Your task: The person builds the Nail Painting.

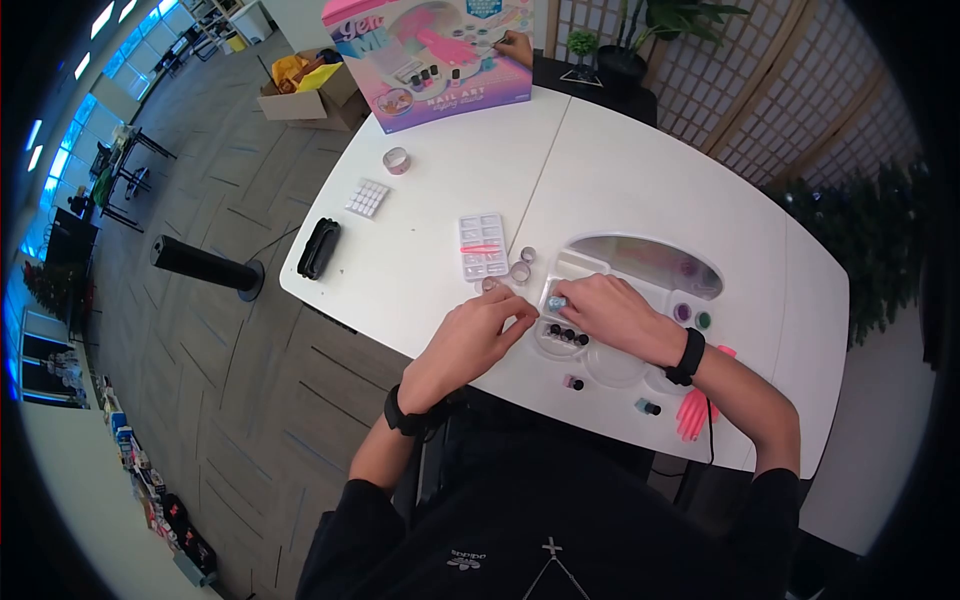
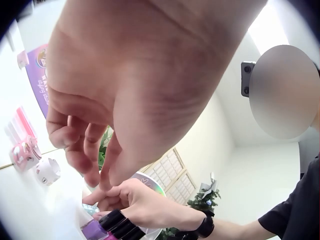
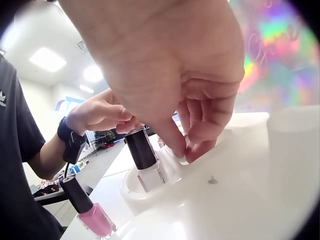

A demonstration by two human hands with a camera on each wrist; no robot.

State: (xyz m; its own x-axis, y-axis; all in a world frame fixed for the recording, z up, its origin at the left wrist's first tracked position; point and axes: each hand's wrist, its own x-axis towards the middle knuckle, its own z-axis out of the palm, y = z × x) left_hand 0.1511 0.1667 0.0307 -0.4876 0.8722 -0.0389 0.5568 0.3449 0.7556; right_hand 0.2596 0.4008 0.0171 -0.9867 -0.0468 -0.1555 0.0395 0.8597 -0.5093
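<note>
My right hand (image 1: 615,318) reaches over the left part of a white nail-art tray (image 1: 615,370) and pinches a small pale-blue glittery item (image 1: 556,303), mostly covered by the fingers. In the left wrist view, that blue item (image 2: 91,209) shows below the fingertips. Just left of the tray hovers my left hand (image 1: 465,335), its fingers loosely bent and nothing visible between them. Black-capped nail polish bottles (image 1: 568,336) stand in the tray beneath the right hand. Close to the left fingers lies a small pinkish tape roll (image 1: 489,285).
Two more tape rolls (image 1: 520,271) sit beside a white case (image 1: 483,247). Purple (image 1: 682,312) and green pots stand right of the tray. A pink polish bottle (image 1: 573,382), a blue one (image 1: 648,406) and a pink model hand (image 1: 692,412) lie near the front edge. Behind stands a nail-art box (image 1: 440,60).
</note>
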